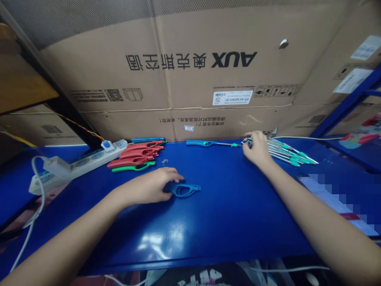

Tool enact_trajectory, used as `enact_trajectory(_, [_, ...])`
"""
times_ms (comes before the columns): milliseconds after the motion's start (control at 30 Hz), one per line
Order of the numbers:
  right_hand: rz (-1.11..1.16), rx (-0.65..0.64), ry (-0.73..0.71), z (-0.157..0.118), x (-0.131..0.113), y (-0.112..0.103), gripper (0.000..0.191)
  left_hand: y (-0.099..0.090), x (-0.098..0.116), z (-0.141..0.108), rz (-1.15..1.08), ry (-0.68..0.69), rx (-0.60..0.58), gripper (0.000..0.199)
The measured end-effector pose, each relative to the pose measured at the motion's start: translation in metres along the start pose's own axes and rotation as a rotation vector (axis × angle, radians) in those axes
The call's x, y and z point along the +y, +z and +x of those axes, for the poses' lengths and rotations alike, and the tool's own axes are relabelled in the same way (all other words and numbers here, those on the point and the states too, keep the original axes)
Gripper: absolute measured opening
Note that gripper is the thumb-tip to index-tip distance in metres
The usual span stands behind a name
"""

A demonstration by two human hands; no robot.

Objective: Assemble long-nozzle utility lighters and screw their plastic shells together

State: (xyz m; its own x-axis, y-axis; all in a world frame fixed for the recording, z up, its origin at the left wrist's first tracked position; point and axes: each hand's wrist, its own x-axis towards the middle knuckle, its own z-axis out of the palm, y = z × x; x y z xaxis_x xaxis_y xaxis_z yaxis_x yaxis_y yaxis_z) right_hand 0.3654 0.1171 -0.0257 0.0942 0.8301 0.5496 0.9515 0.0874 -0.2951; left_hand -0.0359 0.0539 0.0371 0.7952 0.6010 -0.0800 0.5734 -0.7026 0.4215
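Note:
My left hand [157, 183] is closed around the rear end of a blue lighter handle [186, 190], low over the blue table. The handle's trigger loop points right, and no metal tube shows on it. My right hand [258, 150] is at the left ends of a pile of metal lighter tubes [285, 153] with green pieces on them. Its thumb and fingers close on the tube ends; how many they grip is hidden. Between the hands, farther back, lies a blue lighter [199, 143] with a metal tube extending right.
Red lighter handles [131, 154], a green handle [133, 167] and tiny screws [164, 161] lie at the back left. A power strip [80, 165] with plugs and cables runs beside them. Cardboard [178, 87] walls the back. A pixelated screen [336, 202] lies at right.

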Motion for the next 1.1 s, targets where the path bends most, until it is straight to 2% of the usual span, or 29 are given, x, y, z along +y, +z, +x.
enact_trajectory(67, [0.057,-0.083,-0.12,-0.008,-0.026,0.011,0.036,-0.019,-0.011,-0.002,0.017,-0.012,0.005,0.047])
enact_trajectory(133, [0.099,-0.197,-0.245,-0.014,-0.05,0.022,0.04,-0.041,-0.029,-0.003,0.065,-0.083,0.105,0.041])
enact_trajectory(233, [0.128,-0.301,-0.339,-0.013,-0.074,0.034,0.047,-0.073,-0.064,-0.003,0.177,-0.277,0.257,0.043])
enact_trajectory(333, [0.145,-0.349,-0.334,-0.005,-0.084,0.041,0.039,-0.095,-0.098,-0.001,0.19,-0.499,0.341,0.046])
enact_trajectory(467, [0.203,-0.42,-0.369,0.001,-0.089,0.034,0.018,-0.103,-0.122,0.001,0.163,-0.564,0.334,0.049])
enact_trajectory(667, [0.342,-0.605,-0.474,-0.017,-0.106,0.0,0.012,-0.1,-0.129,0.007,0.154,-0.551,0.319,0.046])
enact_trajectory(800, [0.402,-0.686,-0.418,-0.038,-0.12,-0.015,0.037,-0.102,-0.116,0.014,0.195,-0.485,0.35,0.047])
enact_trajectory(900, [0.408,-0.764,-0.404,-0.05,-0.128,-0.025,0.04,-0.086,-0.081,0.019,0.21,-0.349,0.379,0.045])
enact_trajectory(933, [0.408,-0.787,-0.41,-0.054,-0.131,-0.029,0.04,-0.074,-0.064,0.02,0.194,-0.268,0.372,0.042])
enact_trajectory(967, [0.41,-0.806,-0.42,-0.056,-0.134,-0.033,0.04,-0.06,-0.046,0.021,0.147,-0.124,0.374,0.037])
enact_trajectory(1033, [0.377,-0.83,-0.44,-0.06,-0.139,-0.04,0.038,-0.025,-0.011,0.021,0.072,0.088,0.29,0.034])
enact_trajectory(1100, [0.308,-0.838,-0.443,-0.064,-0.143,-0.046,0.037,0.011,0.015,0.02,0.054,0.15,0.187,0.04])
